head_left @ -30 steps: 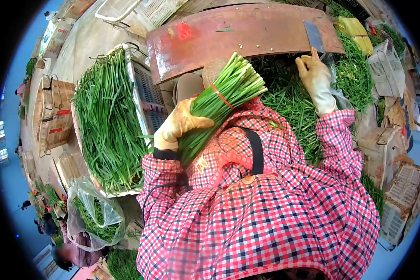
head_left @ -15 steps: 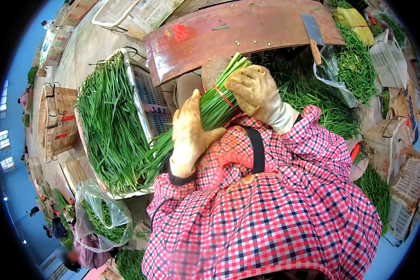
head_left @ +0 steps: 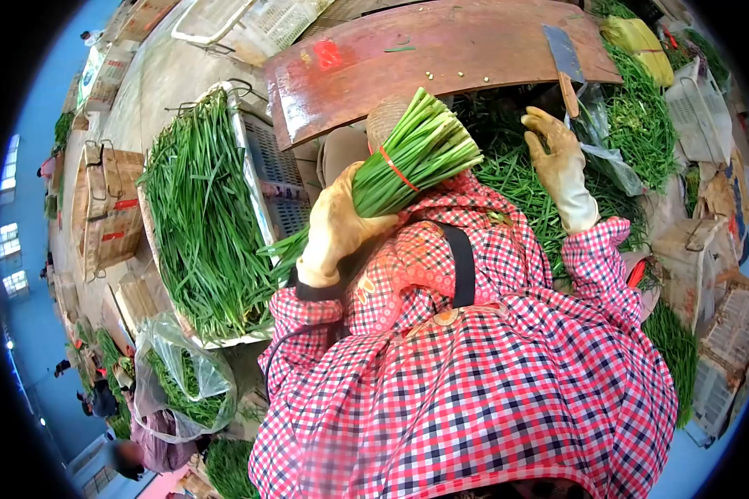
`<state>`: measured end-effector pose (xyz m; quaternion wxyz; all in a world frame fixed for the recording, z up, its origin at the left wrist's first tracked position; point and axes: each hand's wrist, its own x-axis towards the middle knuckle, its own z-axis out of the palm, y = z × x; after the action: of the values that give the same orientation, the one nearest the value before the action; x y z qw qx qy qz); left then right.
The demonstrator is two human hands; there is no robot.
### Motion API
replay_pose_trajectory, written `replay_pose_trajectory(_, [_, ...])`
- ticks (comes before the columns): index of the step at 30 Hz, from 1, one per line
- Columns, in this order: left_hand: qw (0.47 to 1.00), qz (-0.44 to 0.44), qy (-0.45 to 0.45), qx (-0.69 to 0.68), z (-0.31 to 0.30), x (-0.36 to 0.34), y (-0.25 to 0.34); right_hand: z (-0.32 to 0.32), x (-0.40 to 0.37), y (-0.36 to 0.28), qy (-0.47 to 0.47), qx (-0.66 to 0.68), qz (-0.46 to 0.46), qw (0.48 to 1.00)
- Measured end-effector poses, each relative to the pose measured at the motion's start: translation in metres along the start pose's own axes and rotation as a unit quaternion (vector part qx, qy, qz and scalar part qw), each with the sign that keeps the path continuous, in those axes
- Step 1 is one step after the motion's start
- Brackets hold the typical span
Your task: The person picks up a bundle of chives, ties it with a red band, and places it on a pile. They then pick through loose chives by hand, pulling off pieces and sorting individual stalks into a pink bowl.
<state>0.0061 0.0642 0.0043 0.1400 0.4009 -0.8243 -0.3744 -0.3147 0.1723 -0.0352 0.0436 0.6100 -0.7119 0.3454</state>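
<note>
My gloved left hand is wrapped around a bunch of garlic chives over my lap. A red band circles the bunch, its pale cut ends pointing up and to the right. The leafy end trails behind my left hand towards the crate at the left. My gloved right hand is off the bunch, empty, with its fingers apart above loose greens. Just beyond its fingertips is the wooden handle of a knife, whose broad blade lies on the wooden board.
A crate full of long green leaves stands at my left. Beside it is a clear plastic bag of greens. More greens and a yellow bundle lie at the far right. Several crates stand around; a person is at lower left.
My right hand has let go of the bunch and moved right, towards the knife handle. In my left hand, the bunch has turned so its cut ends show more.
</note>
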Motion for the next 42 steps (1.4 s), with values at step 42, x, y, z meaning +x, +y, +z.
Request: replay_pose_trajectory(42, [0.686, 0.099, -0.152, -0.704, -0.009, 0.129, 0.207, -0.042, 0.050, -0.107, 0.145, 0.323, 0.134, 0.925])
